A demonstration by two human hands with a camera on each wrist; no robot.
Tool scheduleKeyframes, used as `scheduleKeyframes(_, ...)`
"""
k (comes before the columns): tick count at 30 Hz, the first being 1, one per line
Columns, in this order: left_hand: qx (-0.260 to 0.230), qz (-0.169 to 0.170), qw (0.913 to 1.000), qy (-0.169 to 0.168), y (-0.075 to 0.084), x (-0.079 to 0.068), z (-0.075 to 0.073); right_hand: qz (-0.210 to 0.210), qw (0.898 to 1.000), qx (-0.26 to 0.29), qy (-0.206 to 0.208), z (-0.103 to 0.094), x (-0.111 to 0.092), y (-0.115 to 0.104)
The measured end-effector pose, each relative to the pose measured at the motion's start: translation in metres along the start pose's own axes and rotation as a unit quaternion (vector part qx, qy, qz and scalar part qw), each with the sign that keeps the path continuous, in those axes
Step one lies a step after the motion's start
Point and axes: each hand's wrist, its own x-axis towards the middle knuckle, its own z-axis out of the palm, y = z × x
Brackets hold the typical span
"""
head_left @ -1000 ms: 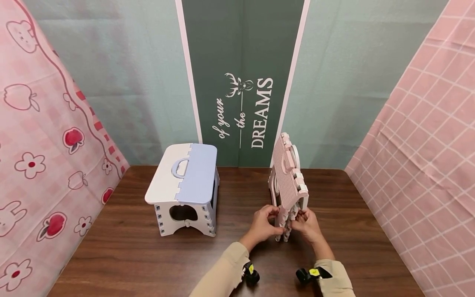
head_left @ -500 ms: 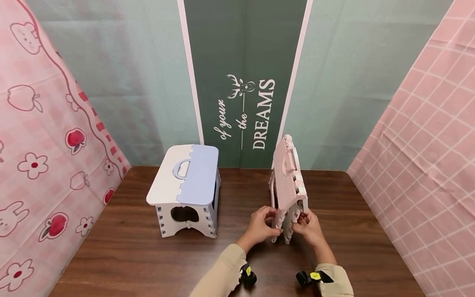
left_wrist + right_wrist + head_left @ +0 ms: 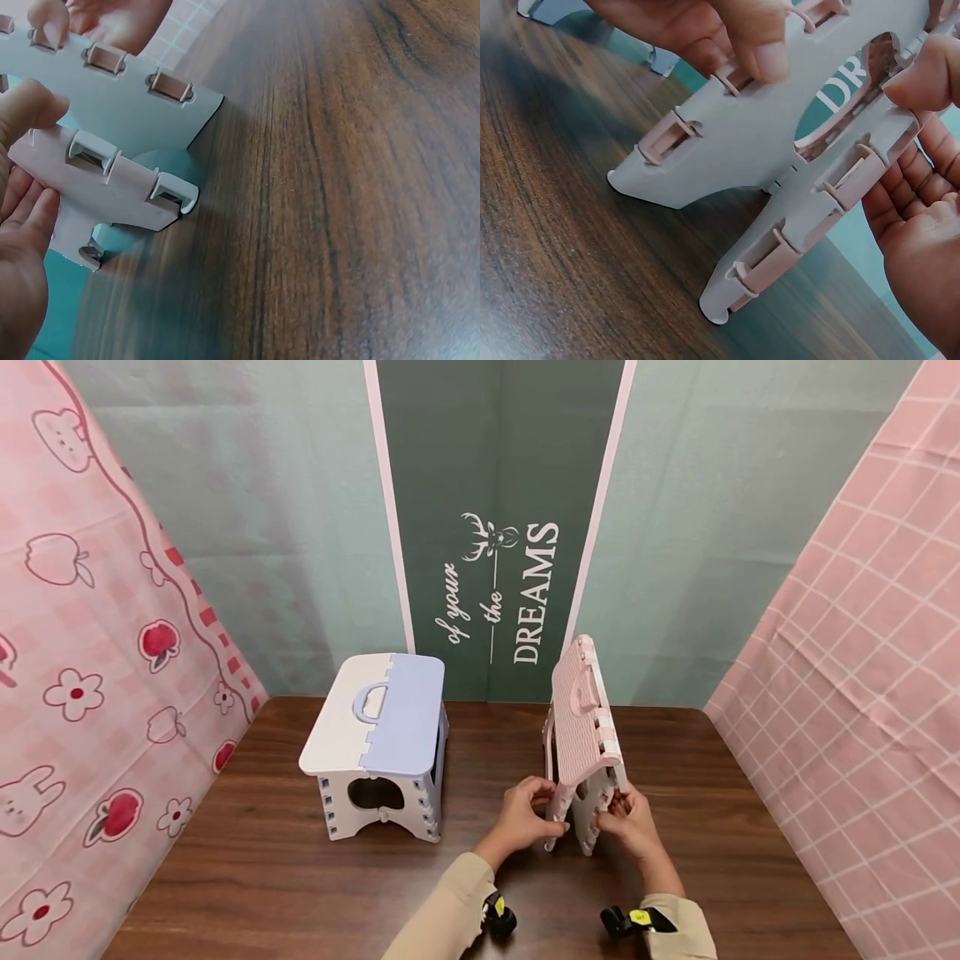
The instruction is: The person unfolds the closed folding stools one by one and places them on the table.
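A pink and white folding stool point(image 3: 577, 718) stands partly unfolded on the right of the table, its two halves leaning together at the top. My left hand point(image 3: 521, 818) pinches its left leg panel point(image 3: 112, 176), thumb on the near edge and fingers behind. On the other side, my right hand point(image 3: 633, 827) grips the right leg panel point(image 3: 817, 206) the same way. Between the panels a narrow gap shows, wider at the bottom. The right wrist view catches the left hand point(image 3: 697, 34) too, its thumb over the panel edge.
To the left stands a white and blue folding stool point(image 3: 401, 718), fully unfolded, with a handle on top. Both stools are on a dark wooden table point(image 3: 315, 893). Printed cloths hang behind and at both sides, including a pink checked cloth point(image 3: 840, 652) on the right.
The stool's two leg panels have spread further apart at the bottom, each hand moving outward slightly with its own panel. The blue and white stool stays in place.
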Motion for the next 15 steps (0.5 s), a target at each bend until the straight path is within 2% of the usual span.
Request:
scheduleKeyframes(8,0.004,-0.008,0.9999,-0.009,-0.001,-0.002,-0.004,-0.003,1.000,0.012,0.010,-0.007,-0.001,0.000)
scheduleKeyframes(15,0.010,0.009,0.9998,-0.012,-0.001,0.000,-0.008,-0.014,0.999,0.026,0.018,-0.012,0.000,-0.002)
